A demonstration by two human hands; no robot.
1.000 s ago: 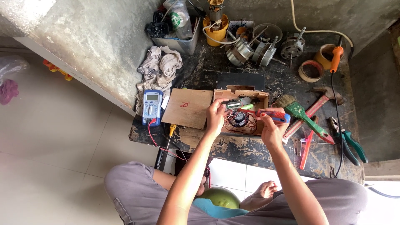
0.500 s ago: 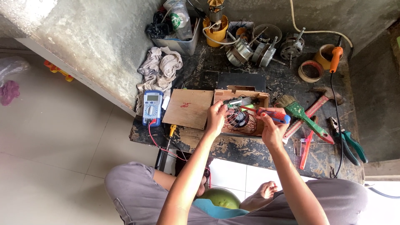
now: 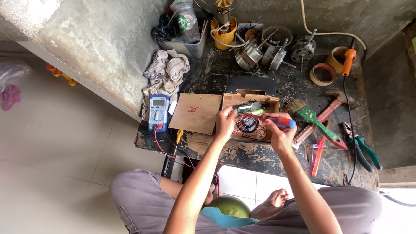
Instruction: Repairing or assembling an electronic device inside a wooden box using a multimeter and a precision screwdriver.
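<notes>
Sitting mid-frame, the open cardboard box [image 3: 251, 116] has a motor [image 3: 248, 125] with wires inside. Left hand [image 3: 225, 122] grips the box edge, right hand [image 3: 279, 135] is closed round a red-blue screwdriver [image 3: 277, 120].

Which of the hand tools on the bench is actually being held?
The red-and-blue screwdriver, gripped in the right hand; the brush, hammer and pliers lie untouched.

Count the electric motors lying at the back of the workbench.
3, in a row: one at the left beside the yellow cup, one touching it, one farther right. The clutter may hide more.
</notes>
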